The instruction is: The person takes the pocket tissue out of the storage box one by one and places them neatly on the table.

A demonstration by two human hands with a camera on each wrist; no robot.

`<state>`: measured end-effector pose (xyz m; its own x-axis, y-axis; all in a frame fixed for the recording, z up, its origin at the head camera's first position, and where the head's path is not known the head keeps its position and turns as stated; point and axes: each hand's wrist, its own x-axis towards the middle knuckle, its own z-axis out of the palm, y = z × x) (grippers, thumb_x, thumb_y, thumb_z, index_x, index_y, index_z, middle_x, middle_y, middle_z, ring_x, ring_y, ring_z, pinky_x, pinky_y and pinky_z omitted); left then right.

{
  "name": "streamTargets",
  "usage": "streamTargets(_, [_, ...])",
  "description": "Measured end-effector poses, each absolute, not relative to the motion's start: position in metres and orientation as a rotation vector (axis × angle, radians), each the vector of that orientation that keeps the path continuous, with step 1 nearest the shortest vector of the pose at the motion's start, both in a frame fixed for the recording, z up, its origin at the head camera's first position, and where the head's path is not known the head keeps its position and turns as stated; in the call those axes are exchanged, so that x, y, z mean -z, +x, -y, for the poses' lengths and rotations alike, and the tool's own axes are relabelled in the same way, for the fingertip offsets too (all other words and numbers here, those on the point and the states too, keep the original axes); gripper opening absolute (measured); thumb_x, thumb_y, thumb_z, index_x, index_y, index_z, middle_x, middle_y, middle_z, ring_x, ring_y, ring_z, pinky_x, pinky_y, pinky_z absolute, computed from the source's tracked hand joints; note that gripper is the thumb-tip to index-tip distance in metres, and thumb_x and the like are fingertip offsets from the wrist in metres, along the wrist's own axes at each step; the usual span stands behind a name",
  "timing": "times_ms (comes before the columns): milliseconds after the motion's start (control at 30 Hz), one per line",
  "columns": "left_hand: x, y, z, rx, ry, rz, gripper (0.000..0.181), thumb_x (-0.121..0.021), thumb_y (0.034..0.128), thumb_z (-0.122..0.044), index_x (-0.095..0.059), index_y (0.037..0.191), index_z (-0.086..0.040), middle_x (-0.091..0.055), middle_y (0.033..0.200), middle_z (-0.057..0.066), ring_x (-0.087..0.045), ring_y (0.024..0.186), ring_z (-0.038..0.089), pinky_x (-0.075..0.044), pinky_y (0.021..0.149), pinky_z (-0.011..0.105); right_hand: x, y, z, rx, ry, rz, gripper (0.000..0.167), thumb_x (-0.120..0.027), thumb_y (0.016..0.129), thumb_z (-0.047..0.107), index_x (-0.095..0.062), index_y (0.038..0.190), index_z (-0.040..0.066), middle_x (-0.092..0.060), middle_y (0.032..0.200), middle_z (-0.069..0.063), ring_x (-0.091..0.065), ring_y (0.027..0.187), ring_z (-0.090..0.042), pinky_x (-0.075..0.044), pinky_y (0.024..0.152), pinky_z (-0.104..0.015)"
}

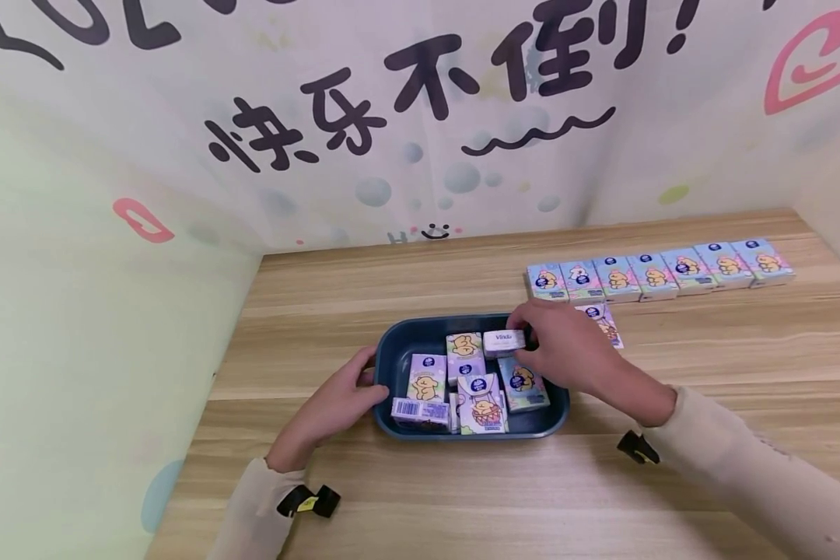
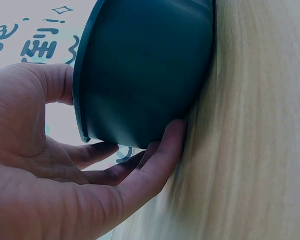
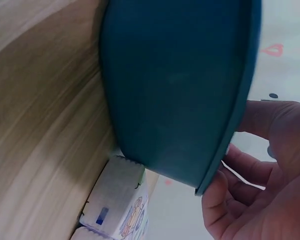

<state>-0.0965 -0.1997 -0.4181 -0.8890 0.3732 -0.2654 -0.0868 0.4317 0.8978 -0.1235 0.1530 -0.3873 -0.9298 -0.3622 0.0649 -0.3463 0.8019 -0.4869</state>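
A dark blue bin (image 1: 470, 437) holds several small tissue packets with cartoon prints. My left hand (image 1: 336, 403) grips its left end; in the left wrist view, the hand (image 2: 85, 165) has its thumb at the rim and fingers against the outer wall of the bin (image 2: 145, 70). At the bin's back right corner my right hand (image 1: 575, 348) pinches a white Vinda packet (image 1: 502, 342). The right wrist view shows the right hand (image 3: 274, 185) at the rim of the bin (image 3: 174, 85), the wall hiding the packet. A blue packet (image 1: 523, 384) lies just below that hand.
A row of several blue tissue packets (image 1: 654, 276) lies on the wooden table (image 1: 322, 303) at the back right. Another packet (image 1: 605, 323) is partly hidden behind my right hand. A printed white cloth (image 1: 364, 194) hangs behind the table.
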Motion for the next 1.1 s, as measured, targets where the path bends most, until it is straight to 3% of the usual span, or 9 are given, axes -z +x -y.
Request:
streamTargets(233, [0.418,-0.097,0.2,-1.467,0.25,-2.254,0.066,-0.06,0.106,-0.008,-0.036,0.167,0.002,-0.049,0.159,0.029,-0.061,0.135,0.043,-0.062,0.101,0.05,0.392,-0.124,-0.144,0.601,-0.61,-2.981,0.036,-0.089,0.088,0.01,-0.08,0.123,0.004,-0.077,0.125,-0.015,-0.07,0.1,-0.03,-0.066,0.077,-0.046])
streamTargets(500, [0.418,-0.097,0.199,-1.466,0.233,-2.257,0.066,-0.06,0.106,-0.008,-0.037,0.167,0.001,-0.051,0.157,0.028,-0.061,0.133,0.042,-0.062,0.1,0.049,0.396,-0.125,-0.142,0.551,-0.645,-2.995,0.038,-0.09,0.088,0.011,-0.079,0.124,0.004,-0.077,0.122,-0.013,-0.07,0.094,-0.027,-0.064,0.068,-0.038])
streamTargets(800, [0.421,-0.097,0.198,-1.437,0.201,-2.297,0.065,-0.061,0.1054,-0.007,-0.039,0.167,-0.002,-0.053,0.156,0.025,-0.062,0.132,0.04,-0.062,0.102,0.05,0.393,-0.128,-0.155,0.853,-0.654,-2.91,0.033,-0.086,0.091,0.012,-0.077,0.122,0.002,-0.078,0.114,-0.012,-0.069,0.091,-0.023,-0.062,0.079,-0.043])
streamTargets(1100, [0.422,-0.097,0.198,-1.442,0.196,-2.291,0.065,-0.061,0.1053,-0.007,-0.039,0.167,-0.003,-0.053,0.157,0.024,-0.062,0.133,0.04,-0.061,0.102,0.05,0.38,-0.129,-0.173,1.176,-0.541,-2.705,0.029,-0.081,0.099,0.021,-0.075,0.122,0.005,-0.073,0.104,-0.006,-0.063,0.091,-0.026,-0.057,0.076,-0.037])
